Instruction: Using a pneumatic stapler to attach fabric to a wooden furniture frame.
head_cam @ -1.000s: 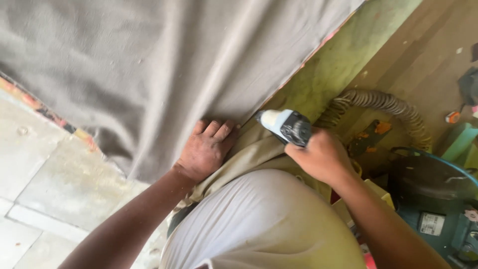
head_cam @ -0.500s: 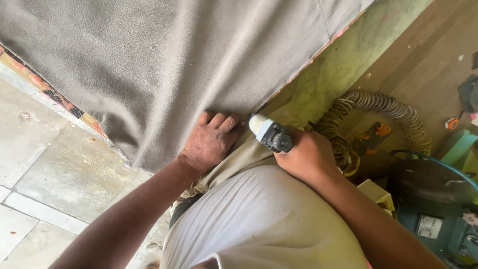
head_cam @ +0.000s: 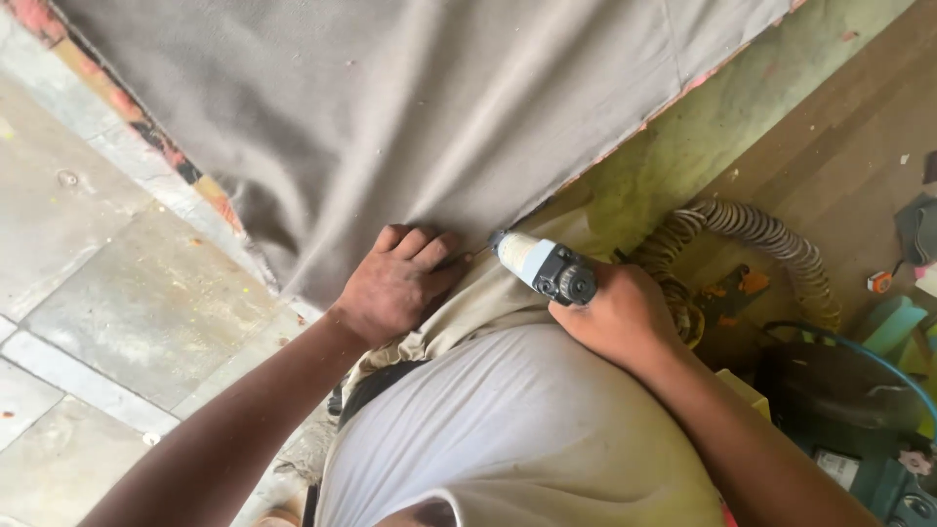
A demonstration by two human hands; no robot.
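Since the earlier pictures the staple gun (head_cam: 542, 266) has come in closer to the left hand (head_cam: 395, 286), its nose now almost at the fingertips, where a second ago there was a clear gap between them; the left hand itself has hardly shifted along the cloth edge. The left hand lies flat and palm down on the grey fabric (head_cam: 410, 107), fingers together and pressed against the lower edge of the cloth — pressing rather than gripping, with nothing closed inside it. The right hand (head_cam: 620, 317) is wrapped tight around the body of the staple gun, a pale-nosed tool with a dark round back end, and points its nose left and slightly up at the fabric edge just beside the left fingertips; whether the nose touches the cloth cannot be told. The fabric is spread over a large panel whose greenish edge (head_cam: 683, 156) shows to the right. Behind the right hand a coiled air hose (head_cam: 771, 239) lies on the wooden floor (head_cam: 849, 146), and a dark green machine (head_cam: 859, 420) stands near the right forearm — partly cut off by the frame. To the left is a tiled floor (head_cam: 127, 303). The person's white shirt (head_cam: 517, 429) fills the bottom middle.
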